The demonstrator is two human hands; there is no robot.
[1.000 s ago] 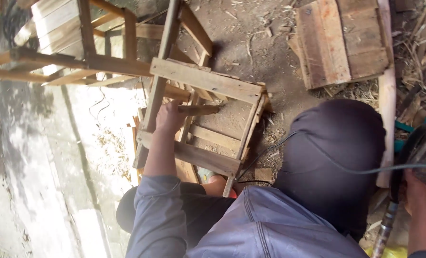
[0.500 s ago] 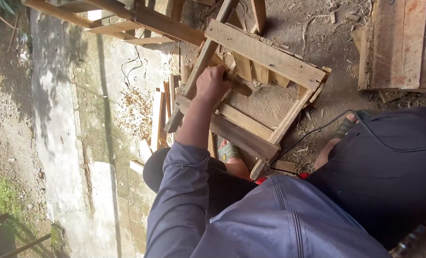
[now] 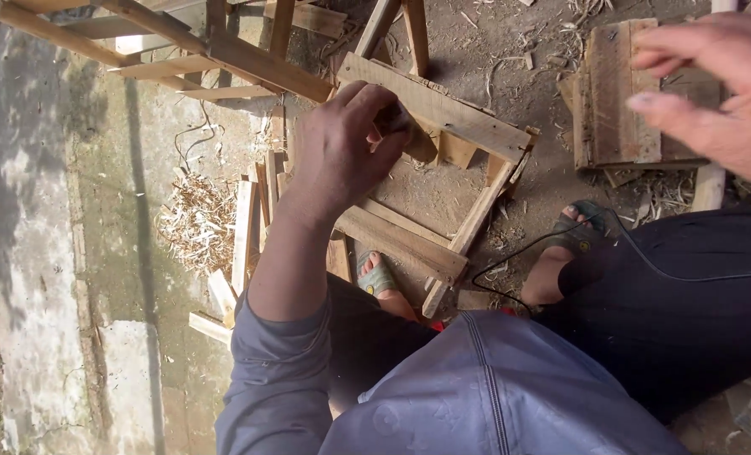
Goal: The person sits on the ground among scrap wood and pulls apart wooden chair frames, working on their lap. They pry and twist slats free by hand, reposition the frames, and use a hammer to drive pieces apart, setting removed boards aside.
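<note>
Nearest the camera, a blue-grey shirt [image 3: 493, 396] and dark trousers [image 3: 687, 312] are seen, with a sleeve [image 3: 278, 379] on the left arm. Two feet in green sandals [image 3: 377, 278] are planted on the dirt, one just under the wooden frame [image 3: 430, 181], the other to its right. A thin black cable [image 3: 510, 261] is draped over the right foot and thigh.

The left hand [image 3: 342, 152] is set on the near-left part of the wooden frame, fingers [image 3: 374, 105] curled shut around a short wooden piece [image 3: 413, 139] that is pressed against the frame's upper slat. The grip is closed tight; only the end of the piece is visible past the knuckles.

The right hand [image 3: 712, 84] is raised well to the right of the frame, blurred, fingers spread and loosely bent, nothing held. A small slatted wooden panel [image 3: 611, 93] is seen lying on the ground behind it.

Left of the frame, loose wooden slats [image 3: 245, 227] and a heap of wood shavings [image 3: 194, 223] are scattered on the concrete. Beyond the frame, longer wooden rails [image 3: 224, 46] of a larger structure are crossed.
</note>
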